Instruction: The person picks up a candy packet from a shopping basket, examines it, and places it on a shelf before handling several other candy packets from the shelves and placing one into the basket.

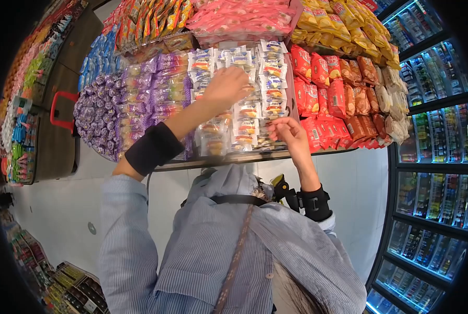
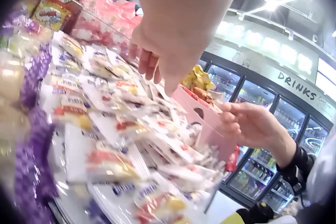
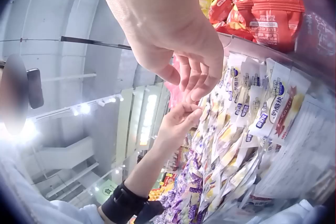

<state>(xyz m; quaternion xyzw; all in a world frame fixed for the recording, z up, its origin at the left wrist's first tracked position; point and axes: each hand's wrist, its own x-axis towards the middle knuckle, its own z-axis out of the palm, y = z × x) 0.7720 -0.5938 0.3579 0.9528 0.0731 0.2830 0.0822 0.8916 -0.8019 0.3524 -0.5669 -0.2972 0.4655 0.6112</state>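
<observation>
White snack packets (image 1: 247, 112) with red and yellow prints lie in dense rows in the middle of the display. My left hand (image 1: 226, 86) reaches over these rows from the left, and in the left wrist view its fingers point down close over the packets. My right hand (image 1: 290, 133) is raised at the front right of the white packets, near the pink divider (image 2: 199, 116). In the right wrist view its fingers (image 3: 197, 77) are loosely bent, with nothing between them.
Purple-wrapped snacks (image 1: 168, 86) lie left of the white packets, with round purple candies (image 1: 100, 115) beyond. Red packets (image 1: 309, 99) fill the right side. Pink bags (image 1: 239, 18) and yellow bags (image 1: 338, 21) stand behind. Drink fridges (image 1: 435, 136) line the far right.
</observation>
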